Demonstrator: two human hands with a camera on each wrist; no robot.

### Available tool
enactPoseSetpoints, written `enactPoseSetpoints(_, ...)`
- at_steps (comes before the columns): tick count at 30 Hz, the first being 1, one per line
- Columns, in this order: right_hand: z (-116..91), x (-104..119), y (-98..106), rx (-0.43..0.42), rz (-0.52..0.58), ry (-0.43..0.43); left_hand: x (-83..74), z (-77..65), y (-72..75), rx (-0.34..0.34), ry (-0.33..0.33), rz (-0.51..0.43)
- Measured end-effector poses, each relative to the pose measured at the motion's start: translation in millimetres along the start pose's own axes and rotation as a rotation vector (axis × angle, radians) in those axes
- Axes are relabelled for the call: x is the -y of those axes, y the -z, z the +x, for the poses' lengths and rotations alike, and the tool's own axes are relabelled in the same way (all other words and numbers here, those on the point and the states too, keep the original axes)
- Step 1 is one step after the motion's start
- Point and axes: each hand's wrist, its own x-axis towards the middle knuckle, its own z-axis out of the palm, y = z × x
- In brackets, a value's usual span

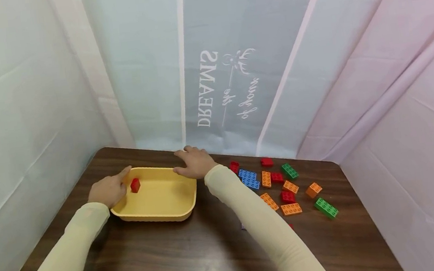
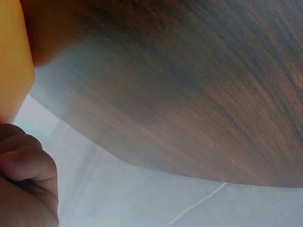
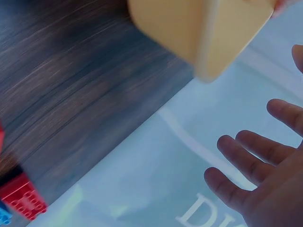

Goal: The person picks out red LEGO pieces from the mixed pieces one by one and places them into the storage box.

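A yellow plastic tray (image 1: 155, 199) sits on the left part of the table, with one red toy brick (image 1: 135, 185) inside near its left wall. My left hand (image 1: 107, 190) is at the tray's left rim, index finger stretched toward the back corner. In the left wrist view its other fingers (image 2: 28, 163) look curled against the tray's outer wall (image 2: 14, 61). Over the back right corner hovers my right hand (image 1: 196, 163), fingers spread and thumb near the rim. The right wrist view shows those fingers (image 3: 251, 161) apart, holding nothing.
Right of the tray lie several loose toy bricks: blue ones (image 1: 249, 179), orange ones (image 1: 291, 209), red ones (image 1: 288, 197) and green ones (image 1: 326, 207). My right sleeve (image 1: 268, 224) covers part of this group. A printed curtain (image 1: 152, 71) hangs behind the dark wooden table (image 1: 155, 260).
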Motion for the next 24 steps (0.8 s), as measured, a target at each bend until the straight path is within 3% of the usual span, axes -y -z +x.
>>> enactPoseSetpoints(11, -23.8, -31.6, -2.5, -0.009, 0.02, -0.094, 0.0, -1.2, 1.2, 0.008, 0.0, -0.005)
enactPoseSetpoints(24, -45.4, -69.8, -9.8, -0.026, 0.045, -0.145, -0.3, -1.8, 2.0, 0.009, -0.013, 0.002)
